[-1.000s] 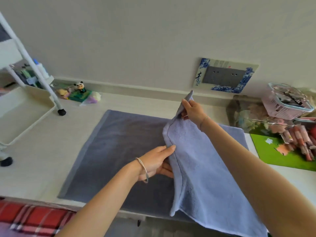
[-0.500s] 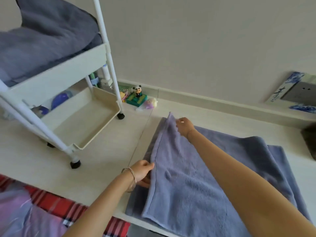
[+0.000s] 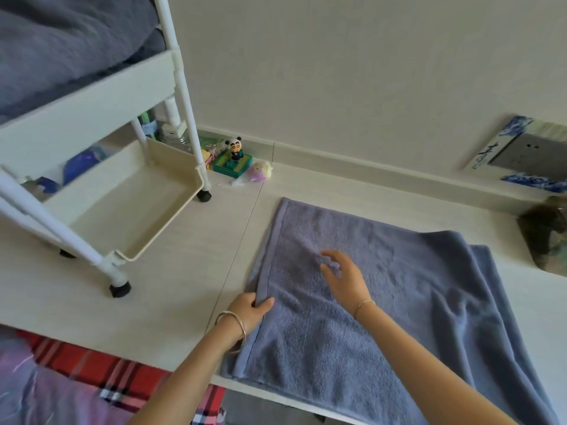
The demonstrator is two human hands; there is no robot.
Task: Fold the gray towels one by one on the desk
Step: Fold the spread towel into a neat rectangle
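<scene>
A gray-blue towel [image 3: 399,302] lies folded over itself on the pale desk [image 3: 153,286], its front edge hanging over the desk's near side. My left hand [image 3: 250,311] pinches the towel's left edge where the two layers meet. My right hand [image 3: 343,277] hovers over the middle of the towel with fingers spread and relaxed, holding nothing. More gray towels [image 3: 61,41] are heaped on the top shelf of the white cart [image 3: 122,87] at the left.
The cart's lower tray [image 3: 132,210] and caster wheels [image 3: 120,289] stand on the desk left of the towel. Small toy figures [image 3: 236,157] sit by the wall. A wall socket panel [image 3: 527,154] and a dark object [image 3: 546,234] are at the right.
The right hand let go of the towel's far corner and pulled back over the middle. The folded layer now lies flat. The left hand stayed on the left edge.
</scene>
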